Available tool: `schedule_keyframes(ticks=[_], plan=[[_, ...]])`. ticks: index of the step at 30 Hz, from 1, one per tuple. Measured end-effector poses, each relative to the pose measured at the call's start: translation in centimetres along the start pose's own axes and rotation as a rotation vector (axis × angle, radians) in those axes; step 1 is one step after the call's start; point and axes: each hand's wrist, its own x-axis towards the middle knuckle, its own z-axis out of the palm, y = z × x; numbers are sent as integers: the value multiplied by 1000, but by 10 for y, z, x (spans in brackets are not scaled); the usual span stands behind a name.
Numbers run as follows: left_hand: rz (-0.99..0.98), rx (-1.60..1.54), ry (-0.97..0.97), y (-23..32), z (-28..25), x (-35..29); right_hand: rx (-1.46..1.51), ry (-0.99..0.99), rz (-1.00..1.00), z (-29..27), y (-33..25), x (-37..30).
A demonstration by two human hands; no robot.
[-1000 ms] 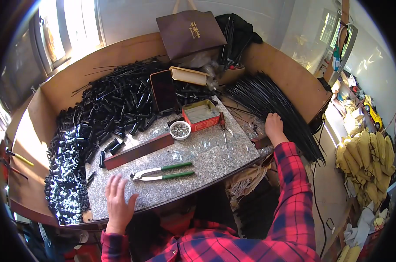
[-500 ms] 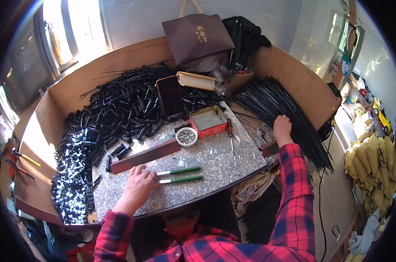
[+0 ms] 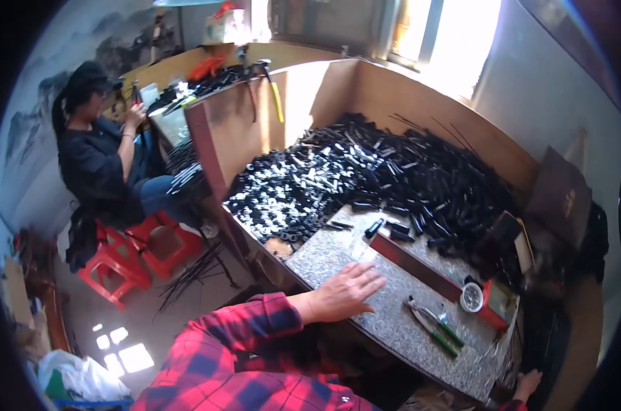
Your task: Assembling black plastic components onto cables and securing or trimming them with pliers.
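My left hand [image 3: 348,291], palm down with its fingers stretched out, is over the near left part of a speckled stone slab [image 3: 393,301]. Nothing is in it. On the slab to its right lie green-handled pliers [image 3: 435,329]. A dark red bar [image 3: 417,266] lies beyond them. At its right end stand a round white dish [image 3: 471,297] of small shiny bits and a red tin [image 3: 494,309]. My right hand [image 3: 528,385] is at the lower right, beside dark rods [image 3: 547,335]; its fingers are small and blurred, so their hold does not show.
A large heap of black tubular parts [image 3: 406,181] fills the bench behind the slab, against a wooden side wall [image 3: 447,116]. At the left, a co-worker [image 3: 101,151] sits at another bench near red stools [image 3: 122,264]. Hammers [image 3: 273,89] hang on the partition.
The view has swung left, bringing the co-worker into sight. My left hand has left the pliers and moved left with its fingers straightened. My right hand now appears at the lower right edge.
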Motion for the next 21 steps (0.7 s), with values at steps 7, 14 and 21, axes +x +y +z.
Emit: schedule_keyframes(ticks=[7,14,21], plan=[[-292,37,155,-52,-5,-41,-124,-99,54,-100,-86,-45],[-384,34,233,-50,-2,-41,-157,70,24,-48,-53,-42],[-439,66,230,-48,-7,-44,-35,150,113,-55,-91,-64]])
